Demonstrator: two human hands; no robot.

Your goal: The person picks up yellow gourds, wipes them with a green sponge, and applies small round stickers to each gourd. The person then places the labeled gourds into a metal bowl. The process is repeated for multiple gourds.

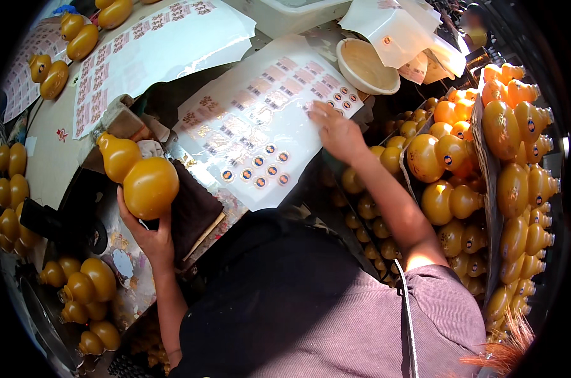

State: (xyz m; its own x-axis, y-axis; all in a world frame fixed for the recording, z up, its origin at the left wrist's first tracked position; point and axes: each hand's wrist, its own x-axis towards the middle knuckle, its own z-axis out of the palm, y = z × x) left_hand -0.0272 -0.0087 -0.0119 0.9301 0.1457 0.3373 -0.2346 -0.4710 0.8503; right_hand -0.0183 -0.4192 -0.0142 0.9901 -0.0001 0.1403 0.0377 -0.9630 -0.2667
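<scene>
A glossy mustard-yellow gourd bottle (150, 186), with two rounded bulbs and a narrow neck, rests in my left hand (148, 236). The fingers cup its larger bulb from below, and its neck tilts up to the left. My right hand (339, 132) reaches over a clear-white sticker sheet (260, 183), fingers stretched out and fingertips at its right part, near a group of round dark-blue stickers (342, 97). More round stickers (259, 162) and reddish printed patches lie on the same sheet. Whether the fingertips touch a sticker is hard to make out.
Similar sticker sheets (191, 38) and gourd bottles (49, 75) lie at the far left. A round cream bowl (368, 66) and a white plastic tub (285, 16) stand at the back. Stacked gourd bottles (449, 151) with cardboard dividers crowd the right; several more (87, 286) stand at lower left.
</scene>
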